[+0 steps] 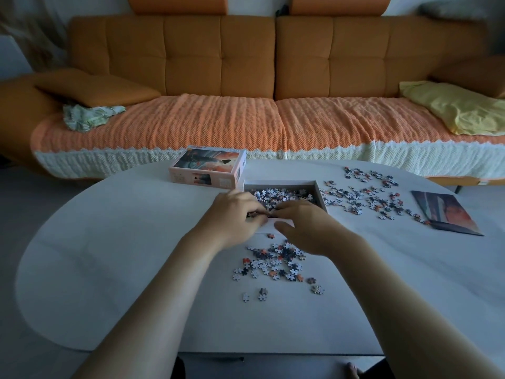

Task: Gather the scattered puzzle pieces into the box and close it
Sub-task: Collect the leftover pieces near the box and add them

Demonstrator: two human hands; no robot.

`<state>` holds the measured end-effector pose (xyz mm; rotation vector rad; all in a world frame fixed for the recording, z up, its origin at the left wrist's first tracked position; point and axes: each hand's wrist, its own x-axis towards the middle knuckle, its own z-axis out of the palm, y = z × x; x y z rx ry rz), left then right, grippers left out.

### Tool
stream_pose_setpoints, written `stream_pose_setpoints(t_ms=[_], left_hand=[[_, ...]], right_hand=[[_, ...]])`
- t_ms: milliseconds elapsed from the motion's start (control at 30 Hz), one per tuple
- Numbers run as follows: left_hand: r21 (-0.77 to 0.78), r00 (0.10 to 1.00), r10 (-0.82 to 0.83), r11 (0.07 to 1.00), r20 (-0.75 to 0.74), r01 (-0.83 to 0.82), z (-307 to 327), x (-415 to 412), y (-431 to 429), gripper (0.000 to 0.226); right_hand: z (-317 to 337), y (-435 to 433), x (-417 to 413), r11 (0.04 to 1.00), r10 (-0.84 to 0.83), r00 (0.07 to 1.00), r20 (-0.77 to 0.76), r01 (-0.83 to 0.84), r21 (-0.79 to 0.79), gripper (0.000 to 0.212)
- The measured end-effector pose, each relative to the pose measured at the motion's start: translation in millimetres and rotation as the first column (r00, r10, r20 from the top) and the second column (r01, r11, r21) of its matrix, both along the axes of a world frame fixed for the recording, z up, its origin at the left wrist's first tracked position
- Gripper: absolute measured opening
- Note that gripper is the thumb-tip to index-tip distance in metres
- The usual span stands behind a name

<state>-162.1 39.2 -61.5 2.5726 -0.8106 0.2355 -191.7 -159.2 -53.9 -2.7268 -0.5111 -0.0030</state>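
- Hands meet at the near rim of the open shallow grey cardboard box tray (318, 191): left hand (235, 212) and right hand (303, 225), fingers curled over small puzzle pieces; the grip itself is hidden.
- Two loose clusters of jigsaw pieces lie on the white rounded surface (123, 242): near cluster (276, 262), right cluster (366, 196).
- One pink box lid (209, 166) sits behind the tray.

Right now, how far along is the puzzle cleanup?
Partway. Done: the open box already holds a layer of pieces. In hand: the left hand and right hand meet at the box's near edge, apparently dropping in a few pieces. Left: the near pile in front of the box, the right-side scatter beside the poster, then fitting the lid, which sits apart behind the box.
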Motion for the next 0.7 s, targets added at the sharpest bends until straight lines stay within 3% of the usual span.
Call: stream_pose_setpoints(t_ms=[100, 200, 333, 433, 567, 633, 700], left_hand=[[0.168, 0.999, 0.014, 0.986, -0.037, -0.007, -6, -6, -4, 0.042], [0.123, 1.0, 0.022, 0.992, 0.01, -0.023, -6, -8, -5, 0.044], [0.153, 1.0, 0.005, 0.988, -0.017, -0.002, -8, -11, -5, 0.054], [0.08, 0.999, 0.027, 0.997, -0.032, -0.025, -10, -16, -3, 0.052], [-0.047, 0.982, 0.018, 0.999, 0.186, -0.009, -6, -30, 5, 0.027], [-0.082, 0.986, 0.002, 0.997, 0.165, 0.012, -1, -43, 11, 0.021], [-0.02, 1.0, -0.011, 1.0, -0.001, 0.011, -4, -56, 16, 0.038]], right_hand=[[1, -2, -2, 0.998, -0.043, 0.998, 0.042, 0.045, -0.038, 0.036], [1, -2, -1, 0.999, -0.036, 0.995, 0.097, 0.039, -0.033, 0.036], [-4, -2, -1, 0.995, -0.031, 0.999, 0.014, 0.032, -0.095, 0.043], [-4, -6, -3, 0.999, -0.001, 0.984, 0.178, 0.007, -0.033, 0.037], [7, -3, -11, 0.993, 0.056, 0.916, 0.397, -0.091, 0.07, 0.03], [9, 4, -18, 0.988, 0.098, 0.937, 0.334, -0.131, 0.078, 0.031], [2, 9, -24, 0.989, 0.139, 0.969, 0.205, -0.148, 0.031, 0.034]])
